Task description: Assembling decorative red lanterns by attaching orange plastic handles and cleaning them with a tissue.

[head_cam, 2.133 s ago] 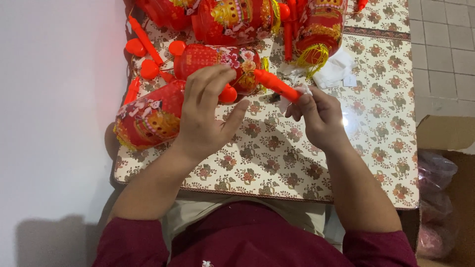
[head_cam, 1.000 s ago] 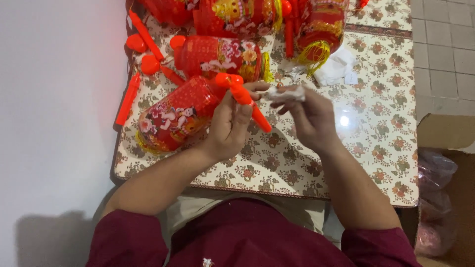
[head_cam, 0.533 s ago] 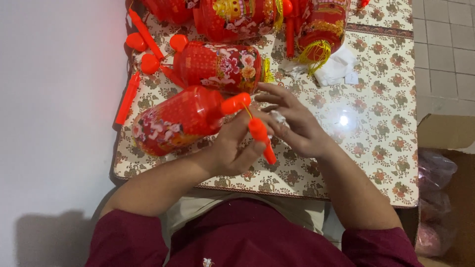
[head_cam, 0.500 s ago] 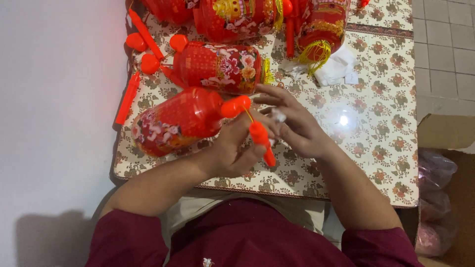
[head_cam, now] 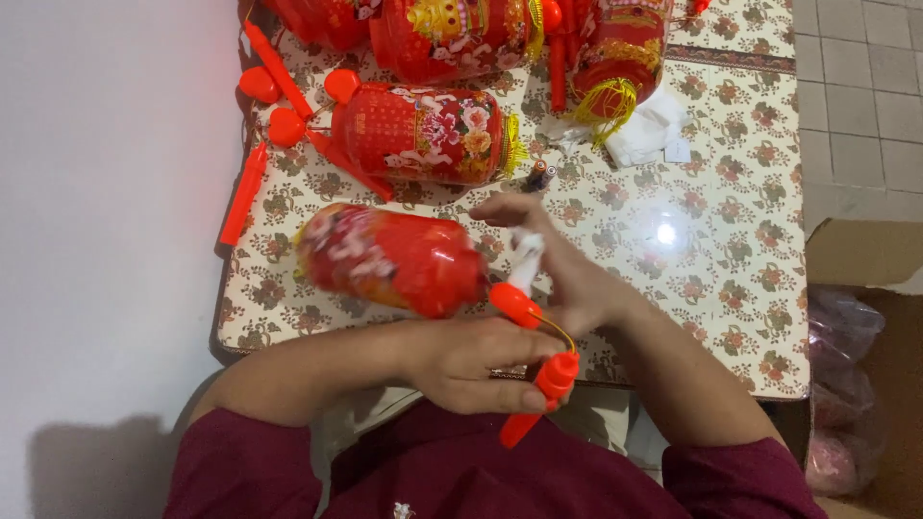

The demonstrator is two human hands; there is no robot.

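Left hand [head_cam: 481,360] grips orange handle [head_cam: 538,399] wired to red lantern [head_cam: 389,259] lying above tabletop [head_cam: 711,250] | right hand [head_cam: 562,274] pinches white tag [head_cam: 527,259] at lantern's cap (fitting unfinished) | finished lanterns [head_cam: 423,130] behind.

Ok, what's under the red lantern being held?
Under the red lantern, the floral tablecloth shows around it. The left hand grips its orange handle; the cloth directly beneath is covered.

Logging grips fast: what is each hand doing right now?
Left hand: closed on the red handle stick of the lantern.
Right hand: fingers pinching a small white piece.
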